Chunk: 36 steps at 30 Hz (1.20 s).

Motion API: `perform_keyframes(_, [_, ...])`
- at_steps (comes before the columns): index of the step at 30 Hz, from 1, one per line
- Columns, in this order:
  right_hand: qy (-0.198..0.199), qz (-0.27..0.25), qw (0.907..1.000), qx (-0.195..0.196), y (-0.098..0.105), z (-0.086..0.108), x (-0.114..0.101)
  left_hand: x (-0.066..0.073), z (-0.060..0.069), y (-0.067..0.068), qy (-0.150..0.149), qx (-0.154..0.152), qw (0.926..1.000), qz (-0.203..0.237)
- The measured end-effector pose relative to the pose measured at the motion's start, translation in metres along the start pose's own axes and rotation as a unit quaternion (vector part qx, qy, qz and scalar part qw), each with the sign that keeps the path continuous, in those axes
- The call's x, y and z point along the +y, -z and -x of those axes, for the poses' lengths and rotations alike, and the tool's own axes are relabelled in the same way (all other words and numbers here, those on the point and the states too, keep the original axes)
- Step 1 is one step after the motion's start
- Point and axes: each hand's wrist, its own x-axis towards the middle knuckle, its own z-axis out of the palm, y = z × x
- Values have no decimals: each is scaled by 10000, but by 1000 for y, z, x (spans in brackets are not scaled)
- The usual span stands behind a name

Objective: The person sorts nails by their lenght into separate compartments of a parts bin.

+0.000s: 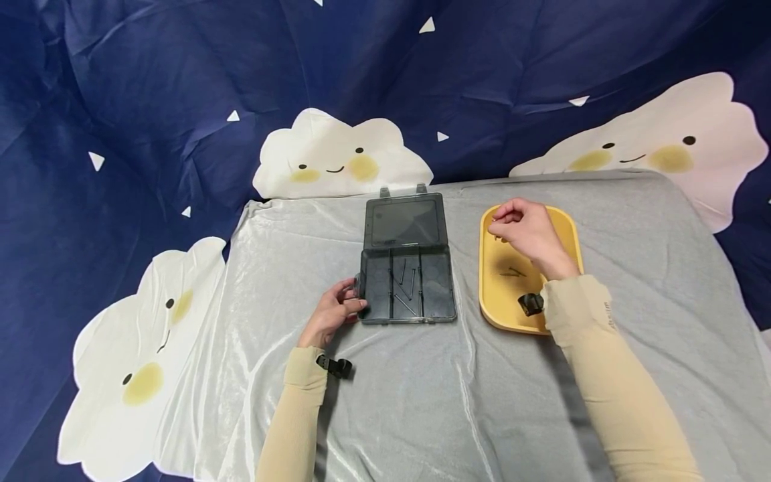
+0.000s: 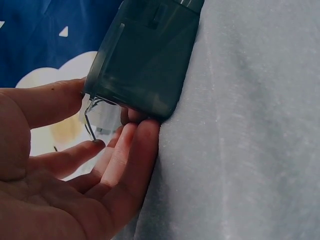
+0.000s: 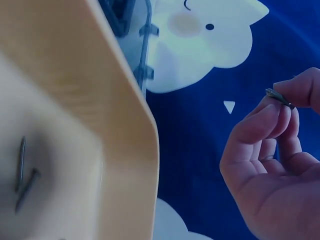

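Observation:
A dark translucent compartment box lies with its lid folded back. Several nails are in its middle compartment. At the box's left side, my left hand holds the edge; the left wrist view has the thumb at one face and the fingertips at another. My right hand is over a yellow tray, pinching a small metal piece between thumb and fingers; it looks like a nail, mostly hidden by the fingertips. On the tray floor lie a few more nails.
Grey cloth covers the table under the box and tray. Behind it hangs a dark blue curtain with printed clouds. A strip of cloth separates the box from the tray on its right.

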Motion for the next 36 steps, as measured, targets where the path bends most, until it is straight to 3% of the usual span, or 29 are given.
perform_keyframes(18, [38,-680,9963,-533,-33,-11,2,0,-1,-2,-48,9,9998,205])
perform_keyframes(27, [52,-456,9956,-822,-47,-17,6,-1,-2,-1,-62,-24,9998,203])
perform_keyframes(36, [127,294,9935,-1091,-59,-22,7,-3,-2,-1,-86,-56,9997,200])
